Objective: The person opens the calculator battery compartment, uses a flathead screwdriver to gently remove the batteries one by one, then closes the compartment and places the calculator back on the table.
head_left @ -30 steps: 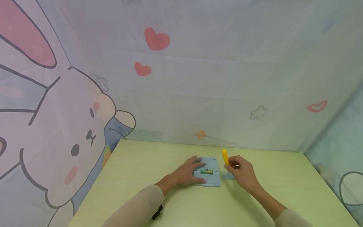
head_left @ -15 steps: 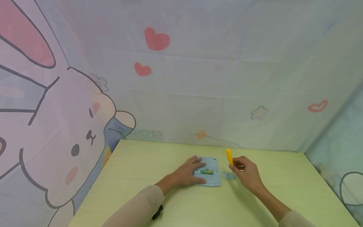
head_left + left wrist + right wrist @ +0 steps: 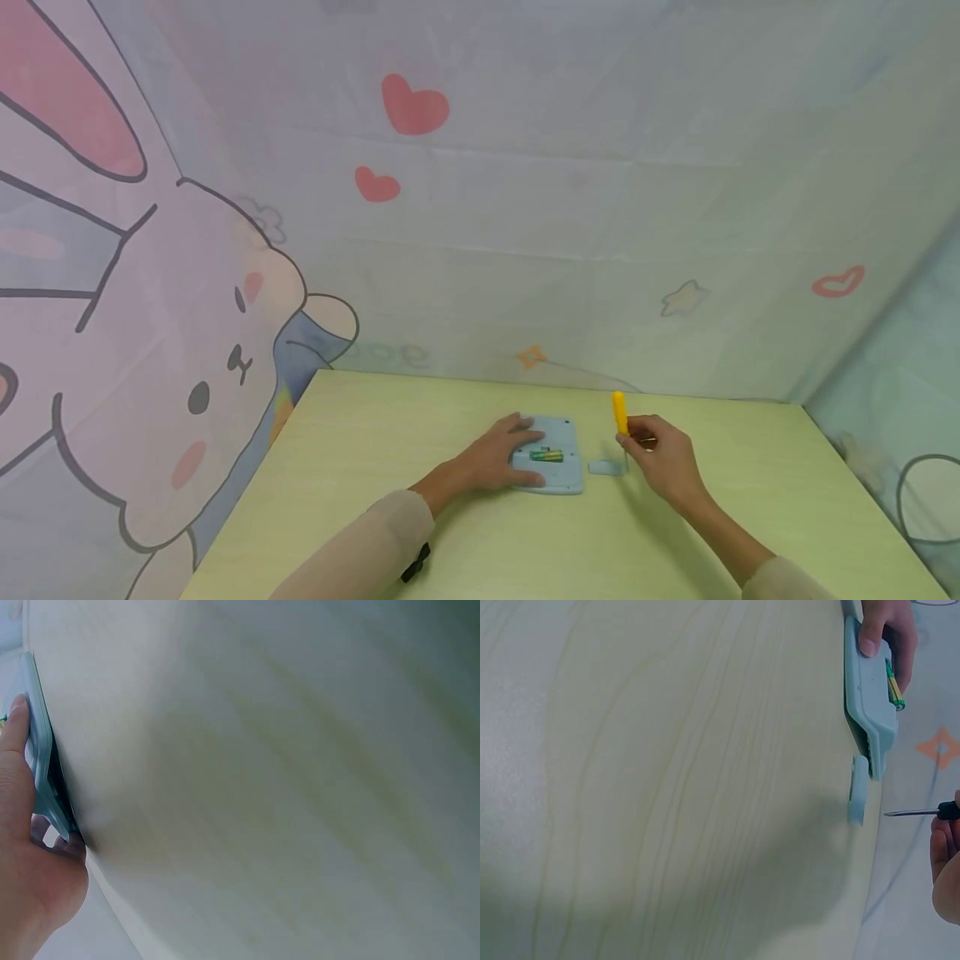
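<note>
A light blue device like a calculator (image 3: 561,479) lies on the table with its back up. Green-and-yellow batteries (image 3: 547,456) sit in its uncovered compartment. My left hand (image 3: 495,457) holds the device by its left side, thumb near and fingers spread over the back. Between my right thumb and fingers a screwdriver (image 3: 619,412) is pinched, yellow handle up and thin shaft down. That right hand (image 3: 666,465) is to the right of the small light blue battery cover (image 3: 602,467), which lies apart from the device. In the right wrist view the screwdriver's shaft (image 3: 911,813) touches nothing.
The pale wooden table (image 3: 465,550) runs back to a cloth backdrop (image 3: 525,250) printed with hearts and a rabbit. A small black object (image 3: 416,563) shows beside the left sleeve (image 3: 367,542).
My right hand has shifted to the right with the screwdriver, off the battery cover, which now shows more fully. The left hand and the device stay where they were.
</note>
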`<state>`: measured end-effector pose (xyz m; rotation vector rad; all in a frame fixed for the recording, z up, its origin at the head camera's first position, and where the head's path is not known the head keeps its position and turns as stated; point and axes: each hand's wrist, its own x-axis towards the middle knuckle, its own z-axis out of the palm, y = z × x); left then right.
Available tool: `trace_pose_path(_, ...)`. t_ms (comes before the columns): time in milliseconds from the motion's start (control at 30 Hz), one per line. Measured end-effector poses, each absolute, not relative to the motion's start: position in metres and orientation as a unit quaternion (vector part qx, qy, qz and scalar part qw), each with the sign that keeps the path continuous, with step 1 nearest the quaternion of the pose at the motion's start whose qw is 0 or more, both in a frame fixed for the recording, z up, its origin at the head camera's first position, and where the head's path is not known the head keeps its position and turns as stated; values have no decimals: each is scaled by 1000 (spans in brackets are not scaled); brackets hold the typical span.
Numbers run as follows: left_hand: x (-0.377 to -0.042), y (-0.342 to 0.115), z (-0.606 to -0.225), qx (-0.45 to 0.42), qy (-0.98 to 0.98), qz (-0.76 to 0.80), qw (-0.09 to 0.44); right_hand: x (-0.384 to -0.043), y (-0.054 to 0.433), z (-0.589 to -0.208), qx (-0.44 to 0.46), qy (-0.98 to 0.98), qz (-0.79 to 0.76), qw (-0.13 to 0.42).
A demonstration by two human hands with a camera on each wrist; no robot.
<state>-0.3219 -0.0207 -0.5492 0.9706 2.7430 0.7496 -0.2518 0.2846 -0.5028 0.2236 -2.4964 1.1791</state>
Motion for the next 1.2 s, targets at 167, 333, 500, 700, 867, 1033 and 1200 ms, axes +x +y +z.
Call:
trace_pose_path(167, -321, -21, -548, 322, 911, 249, 70, -252, 287, -504, 74, -887, 415, 189)
trace_pose_path(333, -321, -21, -550, 322, 911, 247, 68, -253, 291, -507, 73, -887, 412, 198)
trace_pose_path(500, -321, -21, -550, 321, 912, 247, 68, -253, 294, -509, 65, -890, 408, 194)
trace_pose_path(700, -321, -20, -549, 319, 913, 245, 69, -253, 299, -511, 58, -892, 406, 188)
trace_pose_path(867, -322, -20, -549, 322, 912, 244, 66, -254, 303, -513, 56, -897, 397, 188)
trace_pose_path(1033, -323, -20, -551, 325, 911, 243, 66, -254, 308, -517, 53, -901, 390, 185)
trace_pose_path(1200, -323, -20, -551, 325, 911, 244, 68, -255, 312, -520, 50, -904, 385, 179)
